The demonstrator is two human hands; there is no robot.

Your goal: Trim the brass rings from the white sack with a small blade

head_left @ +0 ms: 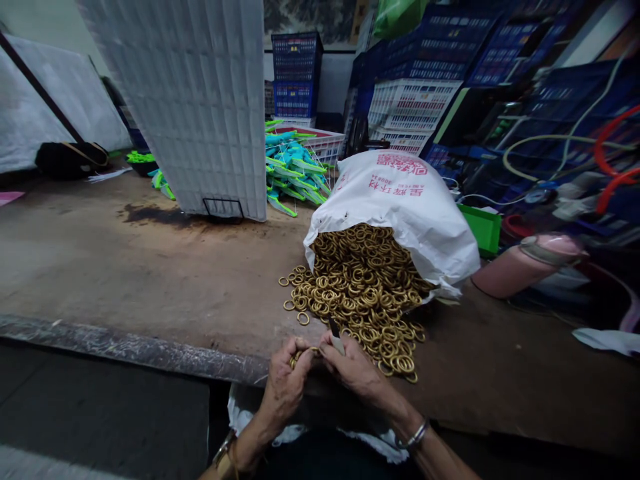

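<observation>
At the table's front edge my left hand (287,377) is closed around several brass-coloured rings (294,361), with one ring (315,350) at its fingertips. Close beside it, my right hand (353,367) grips a small knife-like tool (337,339), its dark end pointing up and away. The right fingertips meet the ring held by the left hand; whether they pinch it is too small to tell. Just beyond both hands lies a heap of loose brass-coloured rings (360,293), spilling from the mouth of a white woven sack (385,190) with red print.
A tall whitish ribbed panel (200,107) stands on the wooden table (150,267). Behind it are green and blue plastic pieces (295,167). A pink bottle (525,267) lies right of the sack by a green tray (483,230). Blue crates (295,73) stand behind.
</observation>
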